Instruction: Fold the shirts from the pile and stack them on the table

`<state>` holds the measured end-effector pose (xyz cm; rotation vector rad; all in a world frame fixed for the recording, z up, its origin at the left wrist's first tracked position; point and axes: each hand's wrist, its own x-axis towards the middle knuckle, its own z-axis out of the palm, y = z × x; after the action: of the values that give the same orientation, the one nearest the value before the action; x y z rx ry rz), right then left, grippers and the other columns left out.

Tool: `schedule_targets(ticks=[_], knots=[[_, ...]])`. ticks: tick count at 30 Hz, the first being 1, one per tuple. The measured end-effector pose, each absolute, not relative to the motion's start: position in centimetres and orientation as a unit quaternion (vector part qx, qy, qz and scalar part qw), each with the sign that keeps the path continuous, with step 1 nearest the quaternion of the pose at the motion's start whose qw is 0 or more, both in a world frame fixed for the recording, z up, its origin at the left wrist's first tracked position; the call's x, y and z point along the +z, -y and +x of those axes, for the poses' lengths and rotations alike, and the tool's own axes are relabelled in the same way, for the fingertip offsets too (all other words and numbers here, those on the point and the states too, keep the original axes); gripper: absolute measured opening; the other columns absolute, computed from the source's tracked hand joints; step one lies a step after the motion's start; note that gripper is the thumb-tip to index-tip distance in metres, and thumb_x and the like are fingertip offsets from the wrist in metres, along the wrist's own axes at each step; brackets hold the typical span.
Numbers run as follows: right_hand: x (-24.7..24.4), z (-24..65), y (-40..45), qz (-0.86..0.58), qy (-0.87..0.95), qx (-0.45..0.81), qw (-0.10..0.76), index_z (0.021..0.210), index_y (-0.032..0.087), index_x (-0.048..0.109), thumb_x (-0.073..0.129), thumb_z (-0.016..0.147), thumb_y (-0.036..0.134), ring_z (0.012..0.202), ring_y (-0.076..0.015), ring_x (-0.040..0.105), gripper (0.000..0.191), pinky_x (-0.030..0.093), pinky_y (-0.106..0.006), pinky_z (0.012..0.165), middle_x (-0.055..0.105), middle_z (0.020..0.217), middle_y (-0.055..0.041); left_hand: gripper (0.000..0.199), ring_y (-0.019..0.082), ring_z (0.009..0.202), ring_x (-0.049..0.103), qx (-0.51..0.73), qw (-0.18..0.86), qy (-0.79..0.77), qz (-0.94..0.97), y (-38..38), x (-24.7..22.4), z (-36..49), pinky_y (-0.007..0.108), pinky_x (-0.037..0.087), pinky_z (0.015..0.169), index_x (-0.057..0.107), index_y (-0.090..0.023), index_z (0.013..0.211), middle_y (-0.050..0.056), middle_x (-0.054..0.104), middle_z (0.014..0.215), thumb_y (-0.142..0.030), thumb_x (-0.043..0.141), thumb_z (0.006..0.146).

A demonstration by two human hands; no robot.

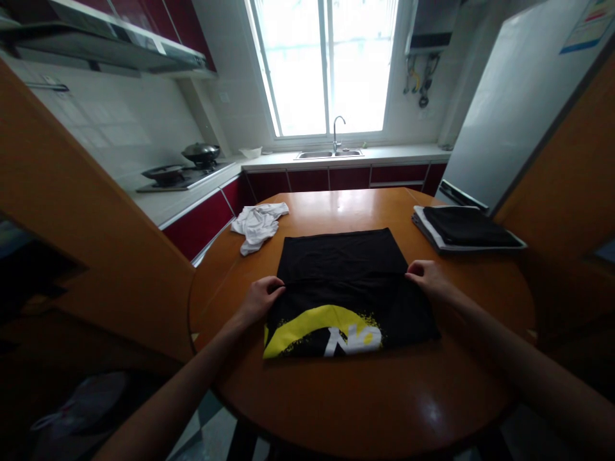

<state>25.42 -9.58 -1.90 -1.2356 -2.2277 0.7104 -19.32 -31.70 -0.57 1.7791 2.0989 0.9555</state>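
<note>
A black T-shirt with a yellow arc and white lettering lies folded on the wooden table. The print faces up on the half nearer to me. My left hand pinches the shirt's left edge about midway along. On the opposite edge, my right hand has thumb and fingers closed on the cloth at about the same height. Between the two hands a slight crease runs across the fabric.
A crumpled white garment lies at the table's far left. Folded clothes are stacked at the right, a black one on top. Beyond the table are a counter with a sink, a stove with pans, and a fridge.
</note>
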Motion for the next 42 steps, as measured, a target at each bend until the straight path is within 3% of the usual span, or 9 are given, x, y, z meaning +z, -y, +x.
schedule_targets(ticks=[3, 7, 11, 14, 21, 27, 33, 38, 42], knots=[[-1.8, 25.1, 10.3, -0.477, 0.828, 0.202, 0.215, 0.080, 0.018, 0.069, 0.064, 0.082, 0.033, 0.075, -0.0220, 0.067, 0.015, 0.051, -0.031, 0.068, 0.072, 0.081, -0.0079, 0.027, 0.024, 0.086, 0.067, 0.301, 0.059, -0.714, 0.629, 31.7, -0.6, -19.3, 0.035, 0.054, 0.080, 0.071, -0.018, 0.093, 0.007, 0.071, 0.091, -0.043, 0.063, 0.086], [-0.8, 23.2, 13.2, -0.466, 0.853, 0.052, 0.231, 0.114, 0.016, 0.069, 0.055, 0.093, 0.040, 0.108, -0.0320, 0.063, 0.035, 0.051, -0.044, 0.090, 0.068, 0.115, -0.0172, 0.038, 0.027, 0.116, 0.060, 0.283, -0.045, -0.682, 0.673, 31.8, 0.2, -16.5, 0.046, 0.048, 0.103, 0.065, -0.019, 0.125, 0.012, 0.064, 0.124, -0.040, 0.055, 0.095], [-1.0, 19.3, 17.4, -0.354, 0.911, 0.066, 0.204, 0.144, 0.018, 0.053, 0.041, 0.100, 0.041, 0.137, -0.0298, 0.045, 0.051, 0.040, -0.046, 0.112, 0.049, 0.150, -0.0142, 0.050, 0.029, 0.144, 0.039, 0.179, -0.002, -0.635, 0.751, 31.3, 0.2, -11.8, 0.052, 0.031, 0.118, 0.047, -0.024, 0.148, 0.011, 0.044, 0.155, -0.043, 0.044, 0.102], [-2.2, 17.3, 19.2, -0.309, 0.938, 0.080, 0.134, 0.153, 0.018, 0.041, 0.037, 0.101, 0.048, 0.150, -0.0285, 0.027, 0.061, 0.026, -0.051, 0.120, 0.032, 0.162, -0.0118, 0.057, 0.035, 0.152, 0.018, 0.090, 0.034, -0.631, 0.770, 30.9, -0.6, -9.8, 0.064, 0.016, 0.119, 0.036, -0.033, 0.155, 0.006, 0.026, 0.165, -0.054, 0.040, 0.102], [-3.2, 19.1, 17.5, -0.361, 0.926, 0.076, 0.076, 0.157, 0.020, 0.033, 0.029, 0.100, 0.062, 0.153, -0.0264, 0.017, 0.071, 0.012, -0.054, 0.123, 0.022, 0.165, -0.0107, 0.060, 0.033, 0.154, 0.009, 0.065, 0.043, -0.632, 0.771, 31.0, -1.6, -10.2, 0.062, 0.010, 0.121, 0.028, -0.039, 0.156, 0.001, 0.015, 0.167, -0.061, 0.036, 0.101], [-4.0, 22.1, 14.4, -0.418, 0.903, 0.078, 0.060, 0.158, 0.017, 0.029, 0.027, 0.099, 0.062, 0.153, -0.0266, 0.017, 0.074, 0.014, -0.054, 0.123, 0.021, 0.165, -0.0115, 0.058, 0.032, 0.154, 0.009, 0.077, 0.071, -0.634, 0.766, 30.9, -1.0, -9.9, 0.062, 0.009, 0.121, 0.034, -0.038, 0.155, 0.001, 0.017, 0.167, -0.060, 0.037, 0.101], [-4.5, 23.3, 13.3, -0.429, 0.891, 0.071, 0.126, 0.157, 0.017, 0.033, 0.024, 0.101, 0.056, 0.152, -0.0281, 0.019, 0.069, 0.018, -0.056, 0.122, 0.026, 0.164, -0.0125, 0.056, 0.027, 0.153, 0.020, 0.149, 0.049, -0.673, 0.723, 31.1, 0.0, -12.0, 0.055, 0.019, 0.122, 0.039, -0.027, 0.154, 0.007, 0.030, 0.163, -0.052, 0.032, 0.104], [-4.6, 23.7, 12.9, -0.450, 0.882, 0.102, 0.101, 0.156, 0.017, 0.035, 0.027, 0.100, 0.053, 0.152, -0.0279, 0.021, 0.067, 0.017, -0.057, 0.122, 0.027, 0.163, -0.0125, 0.060, 0.032, 0.153, 0.017, 0.095, 0.048, -0.727, 0.678, 31.0, -1.3, -14.0, 0.061, 0.017, 0.120, 0.035, -0.024, 0.156, 0.011, 0.025, 0.164, -0.052, 0.037, 0.102], [-3.5, 24.4, 13.4, -0.426, 0.882, 0.114, 0.166, 0.156, 0.020, 0.036, 0.029, 0.101, 0.050, 0.152, -0.0288, 0.022, 0.062, 0.019, -0.060, 0.120, 0.029, 0.162, -0.0131, 0.059, 0.034, 0.153, 0.018, 0.133, 0.043, -0.723, 0.676, 31.7, -0.9, -14.6, 0.065, 0.014, 0.119, 0.036, -0.026, 0.155, 0.011, 0.027, 0.164, -0.053, 0.036, 0.103]])
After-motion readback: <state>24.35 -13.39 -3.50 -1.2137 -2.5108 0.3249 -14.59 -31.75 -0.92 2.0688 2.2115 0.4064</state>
